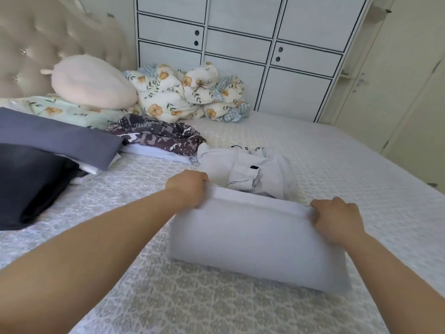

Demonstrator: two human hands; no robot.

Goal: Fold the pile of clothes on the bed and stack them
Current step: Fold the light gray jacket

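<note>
Your left hand [186, 190] and right hand [337, 219] each pinch the white cloth's [252, 237] top edge; its writing can't be read.

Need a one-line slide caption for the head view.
Both hands, left and right, grip the top edge of a white garment mid-fold on the bed, unfolded clothes behind.

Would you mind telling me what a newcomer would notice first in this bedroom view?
First, the left hand and right hand, each with a grip on a top corner of a white cloth at the near centre of the bed. Behind it lies a crumpled white shirt, with the flowered quilt bunched at the bed's far end.
</note>
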